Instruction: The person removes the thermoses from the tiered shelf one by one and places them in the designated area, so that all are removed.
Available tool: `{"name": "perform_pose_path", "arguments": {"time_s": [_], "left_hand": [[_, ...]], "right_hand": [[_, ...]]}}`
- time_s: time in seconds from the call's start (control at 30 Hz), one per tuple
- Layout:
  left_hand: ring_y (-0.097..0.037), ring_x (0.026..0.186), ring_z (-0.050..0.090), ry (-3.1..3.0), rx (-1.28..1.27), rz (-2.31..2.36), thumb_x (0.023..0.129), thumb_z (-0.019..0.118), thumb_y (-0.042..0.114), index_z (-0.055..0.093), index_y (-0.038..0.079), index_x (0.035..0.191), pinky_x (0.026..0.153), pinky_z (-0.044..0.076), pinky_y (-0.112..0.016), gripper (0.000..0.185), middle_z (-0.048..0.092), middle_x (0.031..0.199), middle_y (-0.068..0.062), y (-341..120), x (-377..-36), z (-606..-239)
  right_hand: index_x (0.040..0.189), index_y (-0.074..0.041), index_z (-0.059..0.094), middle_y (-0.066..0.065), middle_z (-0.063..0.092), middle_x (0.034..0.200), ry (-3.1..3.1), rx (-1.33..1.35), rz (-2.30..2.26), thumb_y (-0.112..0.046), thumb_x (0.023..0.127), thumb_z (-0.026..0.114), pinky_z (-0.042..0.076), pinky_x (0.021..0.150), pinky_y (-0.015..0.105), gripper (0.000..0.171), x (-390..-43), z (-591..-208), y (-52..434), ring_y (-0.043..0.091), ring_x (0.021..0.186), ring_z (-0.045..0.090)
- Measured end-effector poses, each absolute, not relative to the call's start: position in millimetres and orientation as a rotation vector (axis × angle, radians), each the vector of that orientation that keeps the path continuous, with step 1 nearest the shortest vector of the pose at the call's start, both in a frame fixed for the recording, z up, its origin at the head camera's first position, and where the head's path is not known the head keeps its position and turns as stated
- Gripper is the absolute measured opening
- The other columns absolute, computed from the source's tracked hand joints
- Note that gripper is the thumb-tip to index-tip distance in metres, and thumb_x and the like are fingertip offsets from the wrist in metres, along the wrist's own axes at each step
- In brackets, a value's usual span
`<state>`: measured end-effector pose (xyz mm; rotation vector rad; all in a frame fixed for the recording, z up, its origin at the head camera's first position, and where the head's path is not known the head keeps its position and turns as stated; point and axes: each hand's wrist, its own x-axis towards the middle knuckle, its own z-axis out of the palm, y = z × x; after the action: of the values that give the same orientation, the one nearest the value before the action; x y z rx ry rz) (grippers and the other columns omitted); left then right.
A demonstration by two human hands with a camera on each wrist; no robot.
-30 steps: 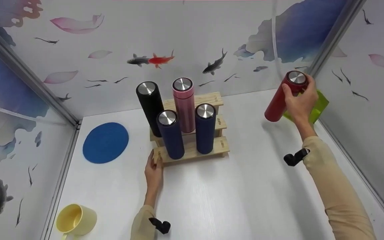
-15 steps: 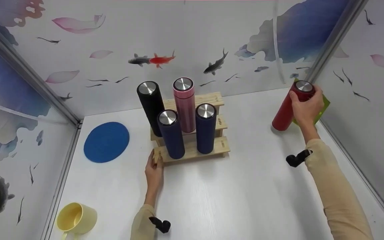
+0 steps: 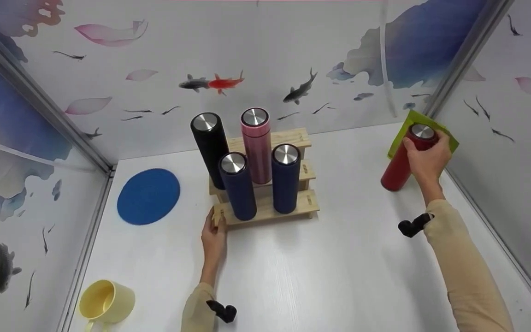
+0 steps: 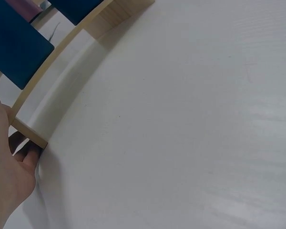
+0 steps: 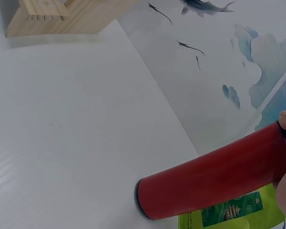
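Observation:
My right hand [image 3: 430, 160] grips a red thermos bottle [image 3: 397, 168] around its upper part, just under the steel lid. In the right wrist view the red bottle lies slantwise across the picture, its dark-rimmed base close over the white table. At the near left corner of a stepped wooden rack [image 3: 288, 137], my left hand [image 3: 213, 242] holds the end of the lowest step, thumb on top. On the rack stand a black bottle [image 3: 210, 152], a pink bottle [image 3: 259, 157] and two navy bottles, the left one [image 3: 239, 193] and the right one [image 3: 285, 184].
A bright green packet [image 3: 408, 121] stands behind the red bottle, partly hidden by it. Left of the rack lies a round blue mat [image 3: 148, 197]. A yellow mug [image 3: 113, 304] stands at the near left. Printed panels [image 3: 256, 55] wall the table [image 3: 330, 276] in.
My right hand has brought the red bottle lower, nearer to me and slightly right, uncovering more of the green packet. My left hand keeps its place on the rack.

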<state>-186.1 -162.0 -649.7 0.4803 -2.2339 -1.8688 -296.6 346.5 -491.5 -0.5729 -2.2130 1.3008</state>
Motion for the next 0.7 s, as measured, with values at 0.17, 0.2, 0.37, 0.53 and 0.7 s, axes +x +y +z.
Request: {"name": "perform_pose_path", "arguments": {"time_s": [0.17, 0.2, 0.37, 0.53, 0.7], "left_hand": [[-0.012, 0.08, 0.051, -2.236, 0.47, -1.862, 0.106, 0.053, 0.024, 0.039, 0.016, 0.157, 0.071, 0.046, -0.021, 0.053, 0.064, 0.118, -0.015, -161.7, -186.1, -649.8], [-0.012, 0.078, 0.051, -2.231, 0.47, -1.862, 0.106, 0.054, 0.024, 0.04, 0.016, 0.157, 0.07, 0.045, -0.021, 0.053, 0.064, 0.114, -0.016, -161.7, -185.9, -649.9], [-0.013, 0.078, 0.05, -2.206, 0.457, -1.877, 0.106, 0.054, 0.026, 0.04, 0.016, 0.157, 0.069, 0.045, -0.02, 0.053, 0.064, 0.108, -0.015, -162.9, -185.9, -649.3], [-0.014, 0.082, 0.051, -2.202, 0.456, -1.898, 0.106, 0.054, 0.028, 0.038, 0.016, 0.158, 0.072, 0.046, -0.02, 0.055, 0.064, 0.121, -0.016, -163.9, -183.9, -649.8], [-0.015, 0.085, 0.053, -2.214, 0.456, -1.892, 0.106, 0.054, 0.028, 0.038, 0.016, 0.157, 0.074, 0.047, -0.02, 0.055, 0.063, 0.13, -0.016, -162.9, -184.7, -647.9]], "right_hand": [[0.151, -0.006, 0.035, 0.013, 0.043, 0.154, -2.251, -0.571, 1.309, -0.037, 0.093, 0.071, 0.036, 0.118, 0.04, 0.075, -295.4, -492.7, 351.0, 0.024, 0.144, 0.042], [0.151, -0.006, 0.033, 0.014, 0.042, 0.154, -2.261, -0.565, 1.313, -0.038, 0.093, 0.07, 0.036, 0.118, 0.041, 0.076, -294.8, -492.5, 351.8, 0.025, 0.144, 0.041], [0.152, -0.004, 0.029, 0.016, 0.038, 0.155, -2.3, -0.531, 1.324, -0.036, 0.093, 0.068, 0.034, 0.119, 0.045, 0.077, -291.7, -489.1, 352.7, 0.028, 0.146, 0.037], [0.154, -0.005, 0.027, 0.016, 0.037, 0.157, -2.323, -0.512, 1.337, -0.037, 0.095, 0.066, 0.032, 0.12, 0.047, 0.077, -290.4, -485.2, 350.0, 0.028, 0.147, 0.036], [0.154, -0.006, 0.029, 0.014, 0.039, 0.154, -2.304, -0.493, 1.294, -0.038, 0.096, 0.063, 0.034, 0.119, 0.044, 0.074, -287.6, -475.2, 346.7, 0.027, 0.143, 0.039]]}}
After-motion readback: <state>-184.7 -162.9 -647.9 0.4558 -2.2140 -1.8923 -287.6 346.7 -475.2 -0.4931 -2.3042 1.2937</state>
